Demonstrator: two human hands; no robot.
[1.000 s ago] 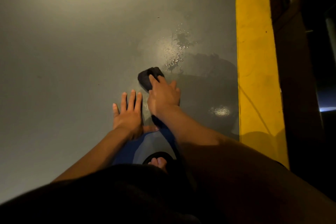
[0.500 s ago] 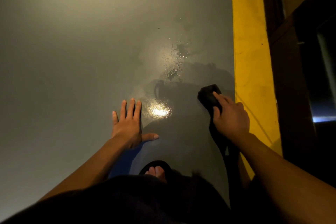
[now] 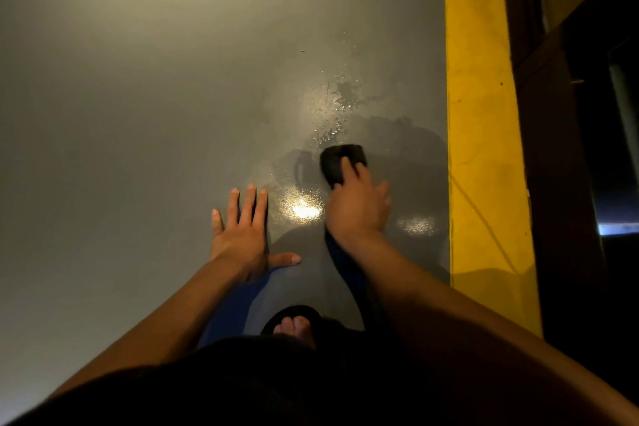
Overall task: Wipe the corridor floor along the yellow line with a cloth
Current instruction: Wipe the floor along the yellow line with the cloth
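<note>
Swung back from beside the yellow line (image 3: 479,149) toward the middle of the grey floor (image 3: 138,114), right hand (image 3: 356,207) grasping the dark cloth (image 3: 340,161) just below the water droplets (image 3: 332,107). Left hand (image 3: 243,235) flat and released on the floor, bracing. Risk: wet film under the braced palm and sandal (image 3: 294,318), possible slip; droplets ahead possibly only smeared, strip beside the line missed.

floor (image 3: 138,97): grey, glossy, wet glare; right edge: dark wooden frame (image 3: 553,149); light: dim, warm
</note>
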